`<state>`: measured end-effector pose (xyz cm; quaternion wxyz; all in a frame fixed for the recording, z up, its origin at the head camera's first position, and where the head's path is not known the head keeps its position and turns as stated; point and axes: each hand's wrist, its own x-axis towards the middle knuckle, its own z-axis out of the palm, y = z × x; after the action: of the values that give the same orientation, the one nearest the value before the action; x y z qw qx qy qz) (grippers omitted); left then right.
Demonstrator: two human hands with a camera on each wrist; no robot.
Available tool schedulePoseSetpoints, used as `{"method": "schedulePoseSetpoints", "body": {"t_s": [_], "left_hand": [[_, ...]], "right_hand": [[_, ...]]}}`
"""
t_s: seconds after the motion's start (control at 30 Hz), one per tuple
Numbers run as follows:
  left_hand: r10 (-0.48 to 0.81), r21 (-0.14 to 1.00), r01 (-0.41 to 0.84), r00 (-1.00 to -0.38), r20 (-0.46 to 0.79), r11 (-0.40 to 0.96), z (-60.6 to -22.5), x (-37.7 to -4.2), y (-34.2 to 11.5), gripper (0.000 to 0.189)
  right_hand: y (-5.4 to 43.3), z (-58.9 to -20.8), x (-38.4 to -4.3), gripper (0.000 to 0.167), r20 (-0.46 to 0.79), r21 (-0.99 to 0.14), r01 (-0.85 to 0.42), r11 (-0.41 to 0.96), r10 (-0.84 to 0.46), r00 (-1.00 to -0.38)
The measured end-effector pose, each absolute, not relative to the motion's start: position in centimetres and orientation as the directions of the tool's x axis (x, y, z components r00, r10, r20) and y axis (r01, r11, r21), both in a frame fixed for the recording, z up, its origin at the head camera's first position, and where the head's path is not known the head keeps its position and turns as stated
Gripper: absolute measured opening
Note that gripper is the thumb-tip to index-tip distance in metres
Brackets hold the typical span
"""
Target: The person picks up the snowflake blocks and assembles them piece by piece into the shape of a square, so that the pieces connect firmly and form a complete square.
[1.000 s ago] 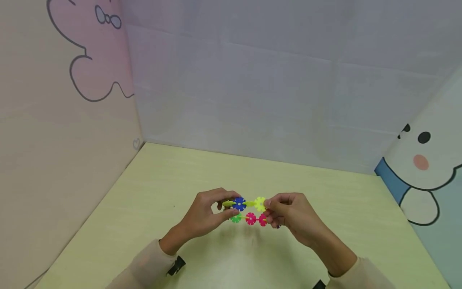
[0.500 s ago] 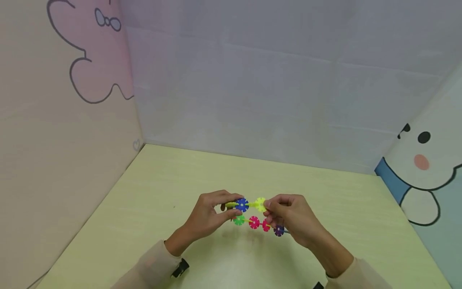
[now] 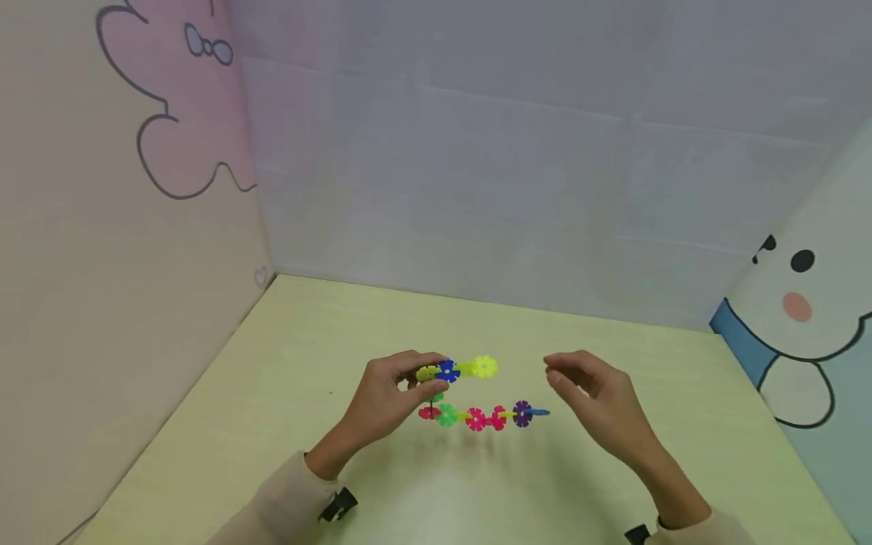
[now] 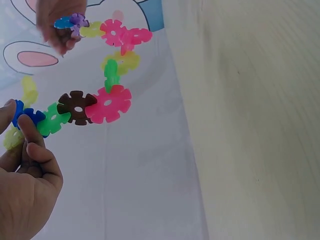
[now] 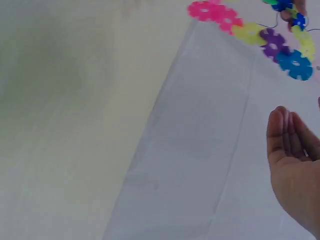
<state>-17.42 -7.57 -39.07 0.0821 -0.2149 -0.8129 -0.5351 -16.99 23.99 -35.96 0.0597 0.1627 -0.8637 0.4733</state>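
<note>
My left hand (image 3: 384,393) pinches a chain of slotted, flower-shaped plastic discs between thumb and fingers, at a dark blue disc (image 3: 447,371). A yellow disc (image 3: 484,367) forms one end, pointing right. The rest of the chain bends round below: green, pink (image 3: 475,418), yellow and purple (image 3: 522,413), ending in a light blue disc (image 5: 295,65). A brown disc (image 4: 77,107) shows between green and pink in the left wrist view. Apart from the chain, to its right, my right hand (image 3: 606,412) holds nothing, its fingers loosely bent.
Below the hands lies a pale wooden table (image 3: 327,333). A grey-white back wall (image 3: 443,189) and side panels with cartoon figures (image 3: 797,303) enclose it. Both sleeves carry a black strap piece (image 3: 338,505) near the wrist.
My right hand has let go of the yellow end disc and moved away to the right. My left hand still holds the chain, whose purple and light blue end now shows fully.
</note>
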Motion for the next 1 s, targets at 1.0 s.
{"method": "schedulePoseSetpoints", "body": {"t_s": [1.0], "left_hand": [[0.429,0.825,0.369,-0.887,0.174,0.429,-36.5,-17.8,-7.8,0.027]], "right_hand": [[22.4,-39.7,-16.7,0.015,0.467,-0.834,-0.516,0.196,-0.248,-0.849]]}}
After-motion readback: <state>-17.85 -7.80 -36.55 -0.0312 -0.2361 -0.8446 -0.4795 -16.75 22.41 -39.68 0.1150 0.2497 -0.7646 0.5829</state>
